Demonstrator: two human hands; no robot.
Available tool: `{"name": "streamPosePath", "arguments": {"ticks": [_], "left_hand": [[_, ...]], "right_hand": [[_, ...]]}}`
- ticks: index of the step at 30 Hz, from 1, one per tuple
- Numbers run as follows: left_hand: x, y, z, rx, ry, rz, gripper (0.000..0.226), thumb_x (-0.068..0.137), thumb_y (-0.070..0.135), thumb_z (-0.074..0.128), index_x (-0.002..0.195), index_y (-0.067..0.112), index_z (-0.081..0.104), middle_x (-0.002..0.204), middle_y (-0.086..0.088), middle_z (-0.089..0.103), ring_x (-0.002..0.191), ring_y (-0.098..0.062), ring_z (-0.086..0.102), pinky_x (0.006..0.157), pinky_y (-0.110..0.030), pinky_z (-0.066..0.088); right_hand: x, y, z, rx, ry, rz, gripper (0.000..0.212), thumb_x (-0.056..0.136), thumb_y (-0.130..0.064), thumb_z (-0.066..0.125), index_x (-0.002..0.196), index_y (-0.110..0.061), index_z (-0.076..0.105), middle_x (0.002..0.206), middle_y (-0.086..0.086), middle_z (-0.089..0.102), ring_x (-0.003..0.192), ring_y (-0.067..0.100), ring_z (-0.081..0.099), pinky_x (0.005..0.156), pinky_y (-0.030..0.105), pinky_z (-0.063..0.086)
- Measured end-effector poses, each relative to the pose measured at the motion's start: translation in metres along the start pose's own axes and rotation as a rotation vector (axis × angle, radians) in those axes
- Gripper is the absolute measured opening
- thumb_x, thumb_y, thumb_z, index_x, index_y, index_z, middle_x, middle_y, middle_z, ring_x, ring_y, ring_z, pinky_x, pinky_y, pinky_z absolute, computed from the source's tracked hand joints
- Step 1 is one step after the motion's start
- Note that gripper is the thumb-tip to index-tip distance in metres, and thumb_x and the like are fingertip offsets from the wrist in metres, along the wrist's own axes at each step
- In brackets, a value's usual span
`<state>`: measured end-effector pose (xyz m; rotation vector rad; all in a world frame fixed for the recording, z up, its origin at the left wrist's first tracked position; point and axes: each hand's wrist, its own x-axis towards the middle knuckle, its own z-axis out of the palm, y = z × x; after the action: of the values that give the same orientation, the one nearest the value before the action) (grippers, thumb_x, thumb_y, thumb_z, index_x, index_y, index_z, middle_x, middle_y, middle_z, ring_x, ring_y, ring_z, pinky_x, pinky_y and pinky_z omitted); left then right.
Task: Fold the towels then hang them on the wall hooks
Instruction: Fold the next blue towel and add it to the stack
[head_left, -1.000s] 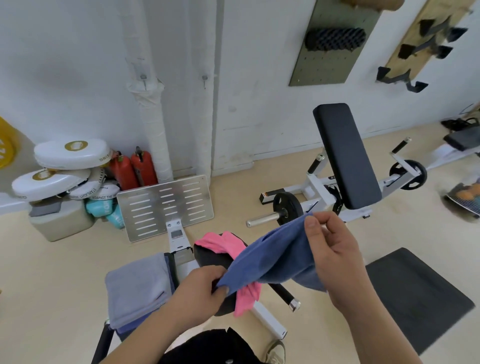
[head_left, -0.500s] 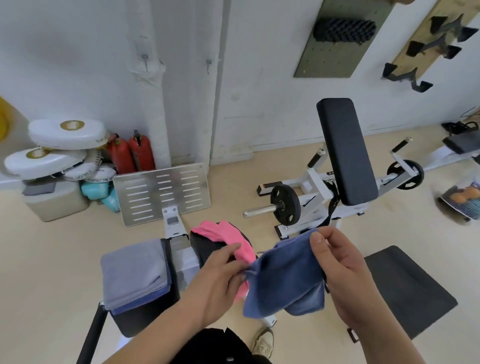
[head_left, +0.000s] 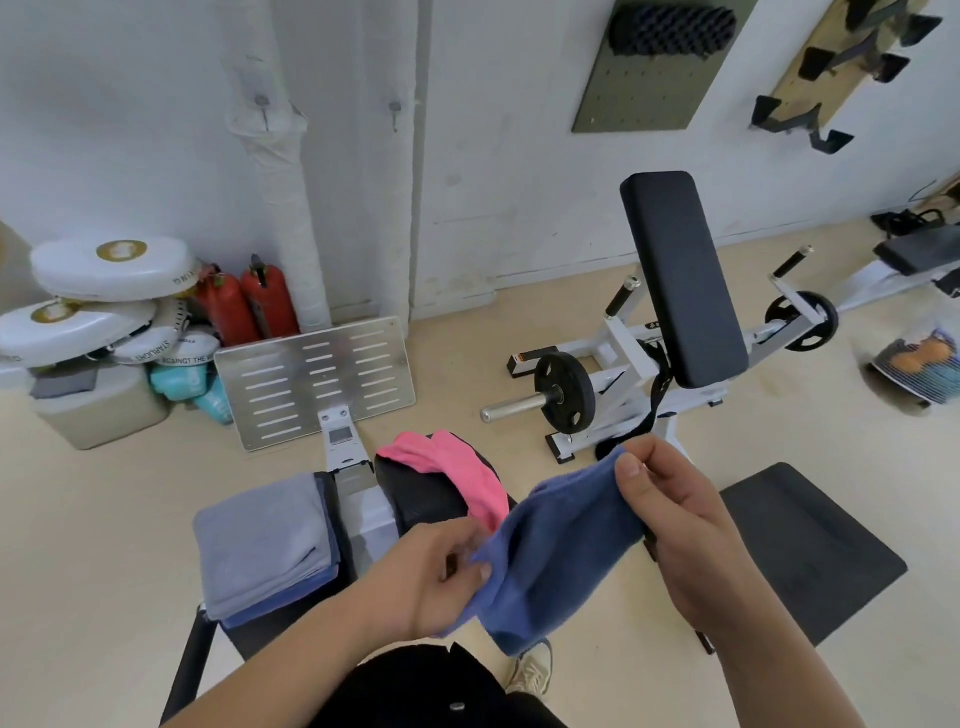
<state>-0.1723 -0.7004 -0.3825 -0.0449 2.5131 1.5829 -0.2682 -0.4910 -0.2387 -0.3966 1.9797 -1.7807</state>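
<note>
I hold a blue towel (head_left: 550, 556) in front of me, stretched between both hands. My right hand (head_left: 680, 525) pinches its upper right corner, my left hand (head_left: 441, 577) grips its lower left edge. Behind it a pink towel (head_left: 457, 467) lies draped over a black seat pad (head_left: 421, 493). To the left a folded grey towel (head_left: 265, 535) rests on a folded blue one on a black bench. Two small metal wall hooks sit on the white wall, hook one (head_left: 262, 104) and hook two (head_left: 396, 110).
A white weight bench with a black backrest (head_left: 680, 275) and a plate-loaded bar (head_left: 563, 392) stands at the right. A black floor mat (head_left: 810, 545) lies lower right. A perforated metal footplate (head_left: 317, 379), red canisters (head_left: 249, 306) and white round pads (head_left: 109, 265) sit at the left wall.
My left hand let go of the towel, then took hold of its lower left edge again. The towel hangs lower and wider between my hands than before.
</note>
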Motion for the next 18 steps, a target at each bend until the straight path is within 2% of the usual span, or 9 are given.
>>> {"name": "streamPosePath", "arguments": {"ticks": [2, 5, 7, 9, 10, 12, 14, 16, 18], "left_hand": [[-0.004, -0.006, 0.001, -0.098, 0.011, -0.043, 0.006, 0.091, 0.021, 0.058, 0.089, 0.015, 0.057, 0.076, -0.01, 0.06, 0.066, -0.007, 0.049, 0.064, -0.028, 0.043], [-0.007, -0.016, 0.008, -0.153, 0.031, -0.063, 0.005, 0.094, 0.024, 0.058, 0.095, 0.019, 0.058, 0.095, -0.016, 0.066, 0.07, -0.026, 0.055, 0.066, -0.036, 0.047], [-0.005, -0.018, 0.013, -0.152, 0.038, -0.053, 0.006, 0.094, 0.025, 0.059, 0.094, 0.019, 0.058, 0.099, -0.01, 0.067, 0.072, -0.019, 0.053, 0.068, -0.033, 0.045], [-0.003, -0.014, 0.015, -0.106, 0.017, -0.052, 0.007, 0.095, 0.026, 0.058, 0.093, 0.02, 0.057, 0.088, -0.004, 0.063, 0.069, -0.005, 0.045, 0.066, -0.026, 0.04], [-0.002, -0.012, 0.016, -0.102, 0.002, -0.057, 0.004, 0.096, 0.024, 0.056, 0.093, 0.021, 0.056, 0.082, -0.001, 0.06, 0.066, -0.004, 0.043, 0.064, -0.024, 0.04], [0.0, -0.01, 0.018, -0.083, 0.028, -0.076, 0.007, 0.097, 0.024, 0.053, 0.09, 0.025, 0.053, 0.074, 0.002, 0.058, 0.062, -0.005, 0.044, 0.062, -0.027, 0.042], [0.003, -0.01, 0.021, -0.022, 0.126, -0.062, 0.009, 0.095, 0.026, 0.053, 0.086, 0.025, 0.053, 0.075, 0.001, 0.059, 0.064, -0.005, 0.048, 0.064, -0.034, 0.046], [0.007, -0.011, 0.023, 0.025, 0.195, 0.004, 0.009, 0.093, 0.022, 0.057, 0.087, 0.027, 0.061, 0.087, 0.011, 0.06, 0.077, -0.003, 0.057, 0.071, -0.027, 0.049], [0.01, -0.009, 0.026, 0.049, 0.237, 0.053, 0.014, 0.093, 0.018, 0.06, 0.09, 0.03, 0.068, 0.11, 0.021, 0.056, 0.096, 0.002, 0.06, 0.08, -0.013, 0.045]], "right_hand": [[0.0, 0.002, 0.0, -0.008, 0.01, 0.0, 0.027, 0.095, -0.03, 0.051, 0.089, -0.004, 0.059, 0.076, 0.003, 0.07, 0.074, 0.011, 0.064, 0.067, 0.021, 0.051], [-0.001, 0.006, 0.001, -0.047, 0.009, 0.012, 0.027, 0.094, -0.032, 0.051, 0.088, -0.008, 0.06, 0.073, -0.002, 0.066, 0.071, 0.009, 0.063, 0.063, 0.017, 0.051], [0.0, 0.008, 0.001, -0.064, 0.003, 0.031, 0.029, 0.092, -0.035, 0.051, 0.089, -0.008, 0.06, 0.073, -0.001, 0.065, 0.071, 0.009, 0.062, 0.062, 0.018, 0.051], [0.001, 0.008, 0.001, -0.072, 0.001, 0.057, 0.03, 0.091, -0.037, 0.05, 0.09, -0.009, 0.06, 0.075, 0.001, 0.065, 0.072, 0.01, 0.062, 0.063, 0.021, 0.052], [0.001, 0.007, 0.001, -0.072, 0.002, 0.068, 0.028, 0.091, -0.038, 0.05, 0.089, -0.012, 0.06, 0.076, 0.002, 0.064, 0.072, 0.011, 0.062, 0.064, 0.022, 0.052], [0.003, 0.005, 0.003, -0.073, -0.001, 0.084, 0.027, 0.092, -0.039, 0.05, 0.088, -0.015, 0.061, 0.078, 0.006, 0.062, 0.074, 0.015, 0.06, 0.066, 0.028, 0.05], [0.004, 0.004, 0.004, -0.05, 0.001, 0.102, 0.029, 0.093, -0.039, 0.05, 0.09, -0.012, 0.059, 0.078, 0.013, 0.057, 0.074, 0.024, 0.053, 0.067, 0.039, 0.043], [0.006, 0.004, 0.005, -0.041, -0.013, 0.094, 0.029, 0.094, -0.037, 0.051, 0.09, -0.009, 0.058, 0.077, 0.012, 0.056, 0.073, 0.024, 0.05, 0.066, 0.038, 0.041], [0.008, 0.005, 0.006, -0.036, -0.038, 0.077, 0.03, 0.095, -0.035, 0.05, 0.092, -0.005, 0.057, 0.075, 0.007, 0.06, 0.072, 0.018, 0.055, 0.064, 0.03, 0.046]]}}
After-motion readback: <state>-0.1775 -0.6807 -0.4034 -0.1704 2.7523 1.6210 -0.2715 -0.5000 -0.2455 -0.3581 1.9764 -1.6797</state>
